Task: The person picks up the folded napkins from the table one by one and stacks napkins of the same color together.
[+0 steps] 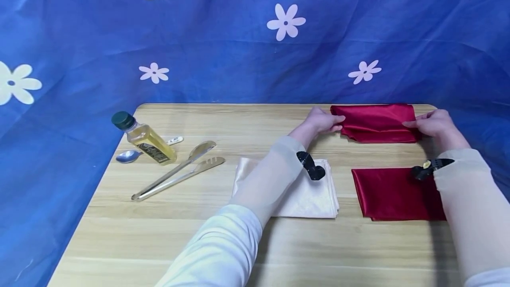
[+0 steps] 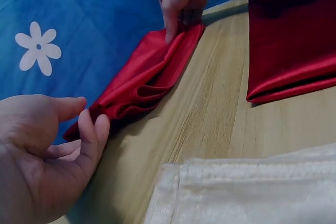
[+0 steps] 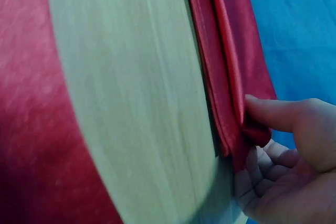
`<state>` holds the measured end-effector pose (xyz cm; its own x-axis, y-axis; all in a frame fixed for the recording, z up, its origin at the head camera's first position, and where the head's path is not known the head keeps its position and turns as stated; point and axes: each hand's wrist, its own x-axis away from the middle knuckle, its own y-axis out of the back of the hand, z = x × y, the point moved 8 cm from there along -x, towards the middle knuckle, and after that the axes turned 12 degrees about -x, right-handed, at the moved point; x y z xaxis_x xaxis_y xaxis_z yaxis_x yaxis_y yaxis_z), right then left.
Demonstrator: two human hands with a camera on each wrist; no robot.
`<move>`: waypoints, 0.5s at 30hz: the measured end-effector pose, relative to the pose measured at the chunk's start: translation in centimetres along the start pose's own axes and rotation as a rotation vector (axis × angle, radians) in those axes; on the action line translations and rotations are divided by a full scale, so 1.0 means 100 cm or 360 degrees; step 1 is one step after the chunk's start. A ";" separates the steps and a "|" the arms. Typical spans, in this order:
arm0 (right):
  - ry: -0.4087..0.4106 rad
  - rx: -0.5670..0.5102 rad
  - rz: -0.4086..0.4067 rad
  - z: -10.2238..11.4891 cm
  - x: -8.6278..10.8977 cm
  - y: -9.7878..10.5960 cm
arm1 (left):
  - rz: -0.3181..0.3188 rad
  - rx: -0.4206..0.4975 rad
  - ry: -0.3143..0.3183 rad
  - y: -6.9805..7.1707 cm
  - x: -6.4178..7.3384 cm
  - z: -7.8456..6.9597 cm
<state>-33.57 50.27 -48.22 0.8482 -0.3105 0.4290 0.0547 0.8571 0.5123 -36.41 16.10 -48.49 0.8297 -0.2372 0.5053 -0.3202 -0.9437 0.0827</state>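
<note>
A folded red satin cloth (image 1: 376,123) lies at the far right edge of the table, with loose folds along its near side. My left hand (image 1: 322,121) pinches its left end between thumb and fingers; the left wrist view shows the fingertips (image 2: 101,127) at the cloth's corner. At the opposite end, my right hand (image 1: 432,124) pinches the right edge, thumb on top and fingers curled beneath, as the right wrist view shows. Nearer to me lies a second folded red cloth (image 1: 394,194), partly covered by my right forearm. A folded white cloth (image 1: 307,198) lies under my left forearm.
On the left of the wooden table (image 1: 191,242) lie metal tongs (image 1: 175,174) and a spoon (image 1: 128,157). A bottle of yellow liquid (image 1: 153,143) with a green cap overlaps the spoon's handle. A blue flowered curtain (image 1: 223,48) hangs behind the table's far edge.
</note>
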 end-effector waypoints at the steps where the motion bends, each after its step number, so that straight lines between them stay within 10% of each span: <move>1: -0.0012 0.0004 0.0019 0.000 0.000 -0.001 | 0.0021 0.0017 0.0013 -0.002 -0.001 0.001; 4: -0.0007 0.0059 0.0094 0.004 0.001 -0.006 | 0.0010 -0.0093 0.0022 -0.003 -0.004 0.001; 11: 0.0164 0.0132 0.0190 0.019 0.006 -0.013 | -0.0208 -0.0884 -0.0128 0.009 -0.005 -0.013; 15: 0.0148 0.0025 0.0299 0.021 0.008 -0.016 | -0.0305 -0.0877 -0.0155 0.016 -0.006 -0.013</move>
<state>-34.04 47.79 -47.13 0.8878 -0.1057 0.4479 -0.1169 0.8895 0.4417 -37.98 15.01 -47.56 0.9259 -0.1190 0.3586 -0.3293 -0.7193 0.6117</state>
